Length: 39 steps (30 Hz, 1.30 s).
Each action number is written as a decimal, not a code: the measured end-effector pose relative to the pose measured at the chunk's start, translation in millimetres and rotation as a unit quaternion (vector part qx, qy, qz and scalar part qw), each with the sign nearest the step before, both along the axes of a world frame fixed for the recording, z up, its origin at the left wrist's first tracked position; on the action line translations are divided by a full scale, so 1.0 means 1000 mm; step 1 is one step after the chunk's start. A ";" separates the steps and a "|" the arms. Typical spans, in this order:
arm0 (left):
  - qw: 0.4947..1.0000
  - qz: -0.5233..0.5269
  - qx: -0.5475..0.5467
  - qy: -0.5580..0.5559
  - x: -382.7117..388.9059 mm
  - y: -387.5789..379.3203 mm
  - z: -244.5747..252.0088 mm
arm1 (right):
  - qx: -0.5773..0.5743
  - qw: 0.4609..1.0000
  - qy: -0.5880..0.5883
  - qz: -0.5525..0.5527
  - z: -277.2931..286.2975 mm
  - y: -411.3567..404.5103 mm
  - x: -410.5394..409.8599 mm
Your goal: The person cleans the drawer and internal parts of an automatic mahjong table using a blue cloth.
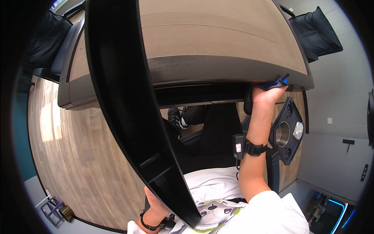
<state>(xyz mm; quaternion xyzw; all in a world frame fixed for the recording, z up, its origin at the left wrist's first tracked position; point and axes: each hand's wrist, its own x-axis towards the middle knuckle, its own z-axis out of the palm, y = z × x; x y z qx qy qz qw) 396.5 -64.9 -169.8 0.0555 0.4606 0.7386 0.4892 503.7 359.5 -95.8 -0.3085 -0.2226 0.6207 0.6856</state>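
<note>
A long black trough-shaped tray [122, 87], probably plastic, slants across the view from the top to the person's lap. My left hand [156, 201] grips its left side near the lower end; some of the fingers are hidden behind it. At the table's front edge, my right hand [268, 95] holds a dark cloth-like item [248, 101] with a blue part [282, 81]. Its fingers are mostly out of sight. Beside that hand, a black recess [201, 95] runs along the front of the table [222, 38], which has a brown top and a dark frame.
A dark side stand [276, 125] with a metal cup well and a crumpled white wrapper [298, 130] stands close to my right forearm. Padded chairs flank the table, one at the left [46, 44] and one at the right [317, 33]. A small rack [52, 209] is at lower left.
</note>
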 end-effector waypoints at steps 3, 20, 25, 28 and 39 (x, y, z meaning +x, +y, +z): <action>0.999 -0.004 0.016 0.038 -0.003 0.016 0.020 | -0.029 0.998 -0.014 -0.047 0.002 -0.003 -0.006; 0.997 -0.019 -0.035 0.072 0.000 0.018 0.013 | -0.189 0.973 0.079 0.108 -0.006 -0.140 -0.125; 0.996 0.004 0.047 -0.077 -0.004 0.046 0.049 | -0.211 0.885 0.212 0.357 -0.004 -0.164 -0.150; 0.998 -0.042 0.048 -0.017 -0.006 0.047 0.049 | -0.242 0.846 0.286 0.379 0.001 -0.159 -0.143; 0.999 0.017 0.048 0.010 -0.003 0.054 0.047 | -0.212 0.901 0.320 0.200 0.008 -0.112 -0.062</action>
